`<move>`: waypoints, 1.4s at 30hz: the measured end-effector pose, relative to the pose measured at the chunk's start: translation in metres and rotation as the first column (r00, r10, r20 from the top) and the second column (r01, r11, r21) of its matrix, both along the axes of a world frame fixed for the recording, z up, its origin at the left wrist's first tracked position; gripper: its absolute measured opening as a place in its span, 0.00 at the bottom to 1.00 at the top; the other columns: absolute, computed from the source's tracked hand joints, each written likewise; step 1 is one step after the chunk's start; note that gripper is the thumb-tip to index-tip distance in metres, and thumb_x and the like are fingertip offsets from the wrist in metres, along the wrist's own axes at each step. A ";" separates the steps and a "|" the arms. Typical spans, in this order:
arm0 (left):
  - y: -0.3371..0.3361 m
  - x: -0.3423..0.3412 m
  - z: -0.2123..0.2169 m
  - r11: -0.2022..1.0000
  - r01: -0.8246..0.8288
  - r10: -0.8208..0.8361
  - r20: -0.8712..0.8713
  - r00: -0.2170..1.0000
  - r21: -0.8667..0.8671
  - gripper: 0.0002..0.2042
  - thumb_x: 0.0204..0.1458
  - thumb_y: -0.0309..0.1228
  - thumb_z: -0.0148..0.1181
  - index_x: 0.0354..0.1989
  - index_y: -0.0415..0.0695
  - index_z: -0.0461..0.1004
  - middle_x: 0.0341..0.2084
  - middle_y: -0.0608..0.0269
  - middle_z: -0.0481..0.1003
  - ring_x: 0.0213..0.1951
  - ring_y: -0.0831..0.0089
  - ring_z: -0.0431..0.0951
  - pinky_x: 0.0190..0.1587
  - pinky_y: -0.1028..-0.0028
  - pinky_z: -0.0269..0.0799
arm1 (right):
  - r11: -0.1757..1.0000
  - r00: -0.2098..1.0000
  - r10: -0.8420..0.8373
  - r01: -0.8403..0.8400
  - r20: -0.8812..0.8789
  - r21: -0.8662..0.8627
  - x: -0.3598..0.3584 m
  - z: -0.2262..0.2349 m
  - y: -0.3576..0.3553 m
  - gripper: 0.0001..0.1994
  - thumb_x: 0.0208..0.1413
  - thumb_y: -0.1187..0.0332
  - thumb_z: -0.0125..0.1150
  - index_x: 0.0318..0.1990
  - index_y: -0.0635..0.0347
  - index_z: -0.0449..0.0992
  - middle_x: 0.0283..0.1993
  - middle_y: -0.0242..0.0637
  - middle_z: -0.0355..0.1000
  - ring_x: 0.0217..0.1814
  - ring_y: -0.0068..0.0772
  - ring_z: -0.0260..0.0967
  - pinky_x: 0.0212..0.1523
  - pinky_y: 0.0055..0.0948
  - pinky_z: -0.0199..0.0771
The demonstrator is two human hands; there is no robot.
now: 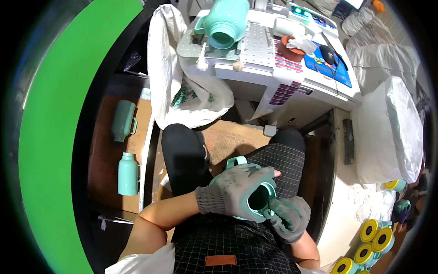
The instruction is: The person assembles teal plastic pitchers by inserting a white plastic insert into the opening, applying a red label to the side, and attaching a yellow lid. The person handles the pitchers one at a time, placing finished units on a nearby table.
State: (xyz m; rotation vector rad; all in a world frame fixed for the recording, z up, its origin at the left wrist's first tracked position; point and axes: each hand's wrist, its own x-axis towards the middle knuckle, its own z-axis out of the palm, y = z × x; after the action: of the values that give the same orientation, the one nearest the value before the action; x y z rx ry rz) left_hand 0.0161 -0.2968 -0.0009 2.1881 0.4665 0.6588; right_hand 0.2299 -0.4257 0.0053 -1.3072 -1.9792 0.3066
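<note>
A mint-green flask body [260, 197] with a handle lies tilted in my lap, its open mouth turned toward my right hand. My gloved left hand [237, 189] wraps over the top of it and holds it. The gloved fingers of my right hand [290, 218] are curled and pressed together at the lower right of the mouth's rim; anything small between them is hidden. The flask's handle stands out beyond my left hand.
Another mint-green flask [223, 27] lies on a perforated machine bed [258, 45] ahead. A white sack [166, 68] hangs beside it. Two flasks [128, 176] rest in a bin at left, next to a green belt [50, 137]. Several yellow-ended flasks [382, 238] sit at lower right.
</note>
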 end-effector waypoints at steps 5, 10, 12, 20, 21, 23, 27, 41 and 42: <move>0.000 -0.015 -0.005 0.990 -0.134 0.136 0.096 0.986 -0.035 0.45 0.36 0.49 0.84 0.63 0.41 0.71 0.46 0.54 0.81 0.47 0.58 0.85 0.50 0.62 0.81 | 0.993 0.973 -0.116 0.116 -0.198 -0.013 -0.021 -0.008 0.016 0.09 0.55 0.66 0.72 0.40 0.58 0.83 0.36 0.39 0.83 0.33 0.37 0.81 0.34 0.32 0.78; -0.011 -0.010 -0.006 0.961 -0.268 0.273 0.073 0.959 -0.069 0.42 0.36 0.48 0.84 0.60 0.42 0.72 0.47 0.54 0.81 0.47 0.56 0.85 0.51 0.62 0.81 | 0.953 0.845 -0.286 0.301 -0.452 -0.041 -0.040 -0.018 0.021 0.08 0.53 0.73 0.74 0.38 0.64 0.81 0.35 0.45 0.82 0.33 0.36 0.80 0.36 0.31 0.79; -0.012 -0.011 -0.008 0.953 -0.291 0.297 0.065 0.953 -0.086 0.41 0.37 0.48 0.83 0.59 0.42 0.72 0.47 0.54 0.81 0.47 0.56 0.85 0.53 0.61 0.80 | 0.938 0.871 -0.304 0.344 -0.387 0.036 -0.045 -0.019 0.026 0.08 0.56 0.72 0.72 0.40 0.65 0.81 0.35 0.44 0.81 0.33 0.34 0.79 0.38 0.31 0.79; -0.041 -0.006 -0.013 0.984 -0.173 0.173 0.019 0.985 -0.040 0.40 0.46 0.56 0.76 0.64 0.45 0.71 0.50 0.54 0.80 0.51 0.55 0.83 0.66 0.51 0.70 | 0.349 0.557 -0.708 0.811 -0.435 0.470 0.048 0.027 0.089 0.16 0.73 0.66 0.53 0.60 0.67 0.73 0.51 0.45 0.76 0.46 0.35 0.76 0.46 0.29 0.79; -0.038 -0.006 -0.013 0.984 -0.176 0.176 0.009 0.984 -0.029 0.41 0.46 0.56 0.75 0.65 0.45 0.70 0.50 0.54 0.80 0.52 0.55 0.83 0.66 0.51 0.70 | 0.494 0.649 -0.557 0.761 -0.518 0.421 0.024 0.018 0.099 0.19 0.72 0.62 0.56 0.62 0.68 0.72 0.54 0.46 0.75 0.47 0.35 0.77 0.48 0.30 0.80; -0.034 -0.013 -0.013 0.984 -0.177 0.177 -0.012 0.984 0.001 0.43 0.46 0.57 0.75 0.67 0.45 0.70 0.52 0.51 0.79 0.55 0.55 0.81 0.66 0.49 0.70 | 0.736 0.664 -0.203 0.588 -0.719 0.335 -0.027 0.000 0.123 0.27 0.70 0.54 0.61 0.65 0.69 0.71 0.59 0.49 0.74 0.49 0.35 0.78 0.52 0.33 0.81; -0.042 -0.019 -0.013 0.977 -0.200 0.200 -0.002 0.980 0.077 0.41 0.45 0.58 0.76 0.62 0.42 0.73 0.53 0.48 0.78 0.55 0.51 0.81 0.64 0.46 0.71 | 0.986 0.945 -0.132 0.156 -0.300 0.055 -0.071 -0.018 0.207 0.32 0.57 0.78 0.68 0.71 0.61 0.67 0.64 0.46 0.72 0.57 0.36 0.76 0.56 0.33 0.80; -0.006 0.021 -0.004 0.979 -0.164 0.166 -0.009 0.986 0.123 0.41 0.38 0.48 0.83 0.58 0.37 0.74 0.45 0.51 0.79 0.48 0.54 0.81 0.53 0.57 0.76 | 0.792 0.485 -0.609 0.336 -0.627 -0.510 0.023 -0.069 0.027 0.09 0.68 0.71 0.57 0.44 0.68 0.81 0.34 0.33 0.78 0.35 0.20 0.73 0.38 0.23 0.75; -0.010 0.025 -0.007 0.990 -0.141 0.141 0.013 0.990 0.031 0.40 0.36 0.45 0.85 0.58 0.41 0.74 0.46 0.53 0.79 0.49 0.55 0.81 0.53 0.59 0.76 | 0.734 0.510 -0.677 0.411 -0.530 -0.541 0.025 -0.057 0.008 0.09 0.67 0.70 0.58 0.42 0.67 0.82 0.35 0.36 0.79 0.36 0.23 0.75 0.39 0.25 0.76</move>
State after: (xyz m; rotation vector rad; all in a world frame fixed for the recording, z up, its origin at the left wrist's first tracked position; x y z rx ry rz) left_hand 0.0406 -0.3070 -0.0082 2.1948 0.6134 0.7580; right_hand 0.2551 -0.4180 -0.0516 -1.6522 -0.7890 0.7387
